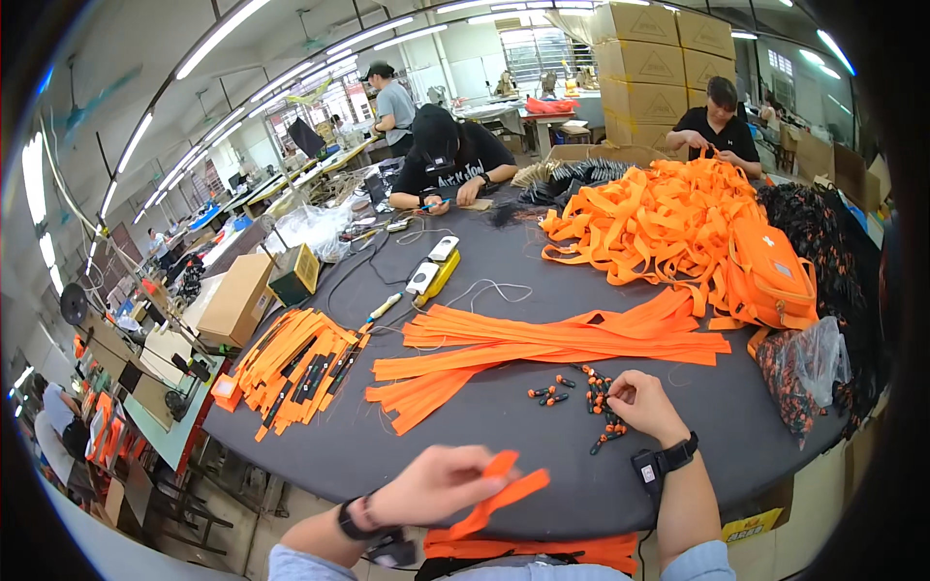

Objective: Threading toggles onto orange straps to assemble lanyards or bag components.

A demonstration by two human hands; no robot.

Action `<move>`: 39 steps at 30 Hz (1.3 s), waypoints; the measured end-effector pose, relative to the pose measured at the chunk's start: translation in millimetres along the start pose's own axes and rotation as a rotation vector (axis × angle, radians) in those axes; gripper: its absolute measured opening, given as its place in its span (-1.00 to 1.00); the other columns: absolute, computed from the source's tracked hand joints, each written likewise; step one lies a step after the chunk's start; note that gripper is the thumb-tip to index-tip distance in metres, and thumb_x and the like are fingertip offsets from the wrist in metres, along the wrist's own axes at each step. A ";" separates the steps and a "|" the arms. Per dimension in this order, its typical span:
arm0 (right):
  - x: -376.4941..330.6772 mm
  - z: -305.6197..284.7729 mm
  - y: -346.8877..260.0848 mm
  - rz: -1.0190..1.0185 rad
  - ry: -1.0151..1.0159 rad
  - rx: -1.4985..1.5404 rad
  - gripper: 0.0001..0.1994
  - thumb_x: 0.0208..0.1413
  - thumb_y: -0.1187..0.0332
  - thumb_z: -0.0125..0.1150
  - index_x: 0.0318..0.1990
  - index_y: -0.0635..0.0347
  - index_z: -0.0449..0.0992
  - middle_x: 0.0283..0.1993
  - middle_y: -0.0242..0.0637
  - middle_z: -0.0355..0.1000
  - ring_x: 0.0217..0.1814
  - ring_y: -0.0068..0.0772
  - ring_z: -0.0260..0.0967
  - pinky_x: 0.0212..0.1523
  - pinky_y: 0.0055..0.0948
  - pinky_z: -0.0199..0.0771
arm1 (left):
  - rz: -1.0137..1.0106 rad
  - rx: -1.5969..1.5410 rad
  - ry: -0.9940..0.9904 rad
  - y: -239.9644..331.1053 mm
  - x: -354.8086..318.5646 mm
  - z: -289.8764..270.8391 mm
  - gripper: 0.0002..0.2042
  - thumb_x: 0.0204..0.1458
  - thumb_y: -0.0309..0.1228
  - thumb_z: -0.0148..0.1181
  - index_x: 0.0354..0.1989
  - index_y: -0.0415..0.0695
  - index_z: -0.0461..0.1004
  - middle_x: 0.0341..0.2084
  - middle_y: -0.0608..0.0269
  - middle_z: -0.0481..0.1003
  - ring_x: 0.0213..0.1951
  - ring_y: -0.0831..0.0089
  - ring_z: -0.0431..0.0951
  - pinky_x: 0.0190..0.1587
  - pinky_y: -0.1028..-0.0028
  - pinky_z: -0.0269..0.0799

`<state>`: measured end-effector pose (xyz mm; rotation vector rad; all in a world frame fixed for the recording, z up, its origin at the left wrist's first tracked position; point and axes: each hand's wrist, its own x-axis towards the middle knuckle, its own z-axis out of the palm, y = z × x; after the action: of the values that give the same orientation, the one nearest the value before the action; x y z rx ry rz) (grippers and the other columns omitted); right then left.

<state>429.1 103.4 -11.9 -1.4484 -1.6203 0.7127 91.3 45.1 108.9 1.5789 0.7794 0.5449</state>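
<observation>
My left hand point(438, 486) is closed on a short orange webbing strap point(515, 491), which is folded over so that two ends stick out to the right. The hand hovers over the table's near edge. My right hand point(647, 405) is at the right edge of a small pile of black-and-orange cord-end pieces point(597, 389). Its thumb and fingertips are pinched together, and whatever is between them is too small to make out. Beyond both hands lie long flat orange straps point(542, 334) in a loose bundle.
Shorter orange straps with black parts point(302, 370) lie at left. A big heap of orange webbing point(659, 218), an orange pouch point(772, 274) and a plastic bag of small pieces point(802, 373) occupy the right. A power strip point(433, 271) stretches mid-table. Two people work across the table.
</observation>
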 end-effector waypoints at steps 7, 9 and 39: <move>-6.8 22.7 -34.0 -0.067 -0.315 0.703 -0.92 0.05 0.57 0.21 -0.28 0.29 0.52 -0.25 -0.38 0.38 -0.22 -0.59 0.35 -0.18 -0.60 0.35 | 0.020 -0.188 0.108 -114.0 120.2 10.7 -0.79 0.14 -0.43 0.16 -0.13 -0.30 0.47 -0.34 0.38 0.53 -0.32 0.74 0.48 -0.26 0.68 0.42; -13.4 26.7 -42.4 -0.075 -0.463 0.810 -0.93 0.06 0.59 0.20 -0.29 0.32 0.49 -0.22 -0.29 0.37 -0.16 -0.49 0.35 -0.12 -0.50 0.37 | 0.035 -0.233 0.113 -131.6 132.5 14.8 -0.79 0.14 -0.43 0.16 -0.13 -0.30 0.47 -0.36 0.38 0.54 -0.35 0.75 0.49 -0.27 0.69 0.42; -8.5 64.5 -19.7 0.092 -0.213 0.757 -0.80 0.05 0.61 0.24 -0.15 0.31 0.43 -0.16 -0.36 0.39 -0.12 -0.58 0.39 -0.05 -0.56 0.43 | 0.172 -0.366 0.267 -142.2 123.7 30.7 -0.82 0.07 -0.62 0.17 -0.15 -0.34 0.49 -0.25 0.23 0.50 -0.19 0.58 0.52 -0.13 0.62 0.46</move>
<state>363.4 98.9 -29.0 -0.9095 -1.2193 1.3879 170.7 122.6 -46.5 1.2528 0.6968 0.9815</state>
